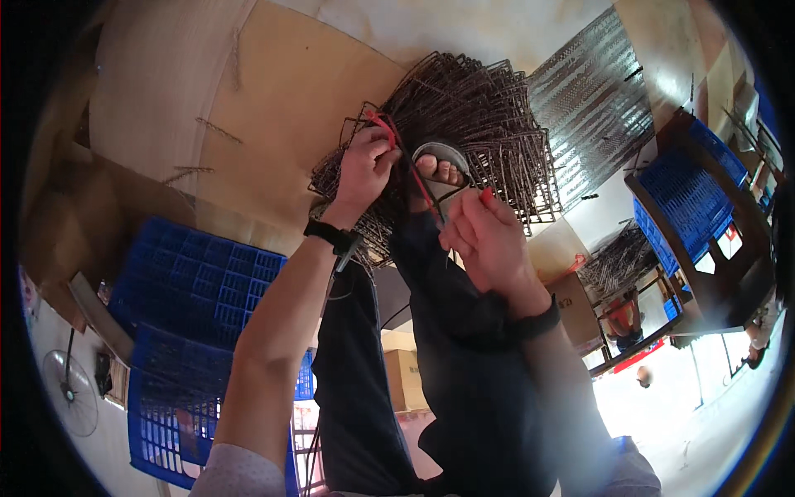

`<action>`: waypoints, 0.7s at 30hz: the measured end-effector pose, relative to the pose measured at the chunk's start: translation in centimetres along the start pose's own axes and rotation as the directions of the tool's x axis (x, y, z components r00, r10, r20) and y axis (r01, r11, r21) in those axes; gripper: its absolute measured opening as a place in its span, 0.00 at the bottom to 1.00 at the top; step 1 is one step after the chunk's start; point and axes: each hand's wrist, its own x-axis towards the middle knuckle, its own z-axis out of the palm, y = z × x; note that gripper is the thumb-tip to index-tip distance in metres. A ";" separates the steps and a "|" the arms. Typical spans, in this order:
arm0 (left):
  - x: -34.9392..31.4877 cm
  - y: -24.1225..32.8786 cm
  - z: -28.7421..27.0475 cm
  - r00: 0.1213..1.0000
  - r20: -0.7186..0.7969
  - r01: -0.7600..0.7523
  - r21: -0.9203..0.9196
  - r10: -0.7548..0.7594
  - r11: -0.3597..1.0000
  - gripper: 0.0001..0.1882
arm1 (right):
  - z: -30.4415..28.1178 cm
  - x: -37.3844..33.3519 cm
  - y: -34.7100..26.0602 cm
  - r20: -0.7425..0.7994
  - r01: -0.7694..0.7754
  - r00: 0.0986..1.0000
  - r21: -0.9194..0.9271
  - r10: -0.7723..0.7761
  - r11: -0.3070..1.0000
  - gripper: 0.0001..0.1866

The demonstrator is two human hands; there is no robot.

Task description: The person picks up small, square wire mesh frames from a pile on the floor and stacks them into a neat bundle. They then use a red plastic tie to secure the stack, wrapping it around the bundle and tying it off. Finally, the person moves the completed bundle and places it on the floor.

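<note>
A heap of dark, rusty wire frames (489, 108), bent into rectangles, lies on the floor ahead of me. At its near left edge, my left hand (364, 172) is closed, pinching a thin red strip (383, 124) with thumb and fingers. The strip slants down to the right beside a dark, thin rod or wire (407, 159). My right hand (487, 236) is closed round the lower end, and a red tip sticks out above its fingers. Its fingers partly hide what it grips. My sandalled foot (439, 166) rests against the heap, between the hands.
Blue plastic crates (199, 286) stand at the left, above a fan (70, 393). Corrugated metal sheeting (592, 108) lies right of the heap. Farther right are another blue crate (687, 195), a second dark wire pile (619, 261) and a carton (573, 311). Wire scraps (189, 172) lie at left.
</note>
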 end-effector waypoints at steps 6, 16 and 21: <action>-1.3 2.9 -1.3 0.781 0.287 0.624 -0.350 -0.554 0.699 0.09 | -0.1 2.3 1.2 -0.013 -0.273 0.960 0.162 0.278 0.948 0.11; -4.8 7.2 -0.8 0.806 0.207 0.586 -0.410 -0.554 0.699 0.12 | -1.3 3.2 3.5 -0.001 -0.311 0.949 -0.143 0.314 0.940 0.12; -5.8 9.2 -2.9 0.842 0.159 0.537 -0.353 -0.516 0.767 0.12 | -1.0 2.4 3.3 -0.051 -0.218 0.976 -0.321 0.213 0.921 0.14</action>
